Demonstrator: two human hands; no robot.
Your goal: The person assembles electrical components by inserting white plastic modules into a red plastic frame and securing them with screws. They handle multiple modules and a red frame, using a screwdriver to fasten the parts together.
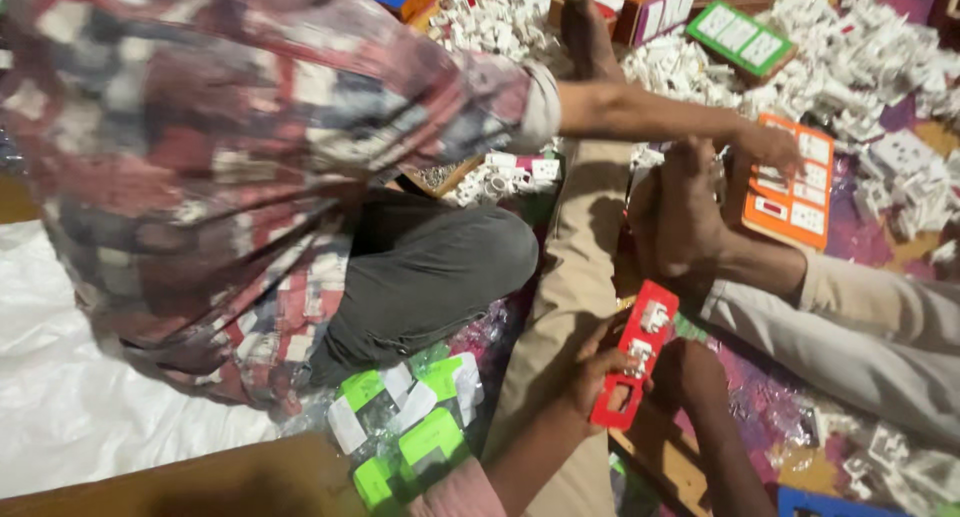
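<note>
Nearest me, my left hand (590,372) and right hand (690,372) are both clamped on the red card (632,355), held over my lap. It could slip; its white fittings look loosely seated, I think. Beyond, a co-worker's hand (770,149) presses an orange card (790,182). Their plaid shirt (230,147) hides much; the white parts pile (850,57) blurs.

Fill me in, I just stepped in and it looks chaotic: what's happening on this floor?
The camera wearer sits on the floor and holds a red card with small white parts on it, left hand gripping its side, right hand against its other edge. A co-worker in a plaid shirt reaches across to an orange card. Heaps of white plastic parts lie around, and green and white packets sit by the wearer's knee.
</note>
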